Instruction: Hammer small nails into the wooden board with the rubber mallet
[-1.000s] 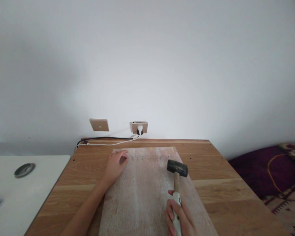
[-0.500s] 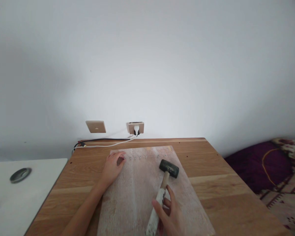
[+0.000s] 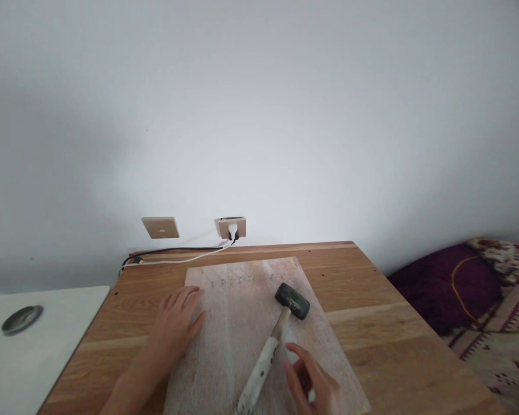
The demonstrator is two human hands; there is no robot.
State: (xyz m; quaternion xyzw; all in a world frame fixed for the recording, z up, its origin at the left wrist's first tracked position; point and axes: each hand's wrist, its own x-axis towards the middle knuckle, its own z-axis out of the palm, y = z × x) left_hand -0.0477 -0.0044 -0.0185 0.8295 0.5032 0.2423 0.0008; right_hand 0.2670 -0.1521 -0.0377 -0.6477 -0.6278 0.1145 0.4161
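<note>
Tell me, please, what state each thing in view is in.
Board: flat on the wooden table.
Mallet: lying on the board, in neither hand.
Nail-like pieces: in a row near the board's far edge.
Plug: in the wall socket.
Left hand: grip open, over the board's left edge.
Right hand: grip open, beside the mallet.

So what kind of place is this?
Probably a room in someone's home: there's a wooden table by a wall, a power socket above it, and what looks like a purple cushion.

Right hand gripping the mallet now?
No, the mallet lies on the board, with a visible gap between its handle and the right hand.
</note>
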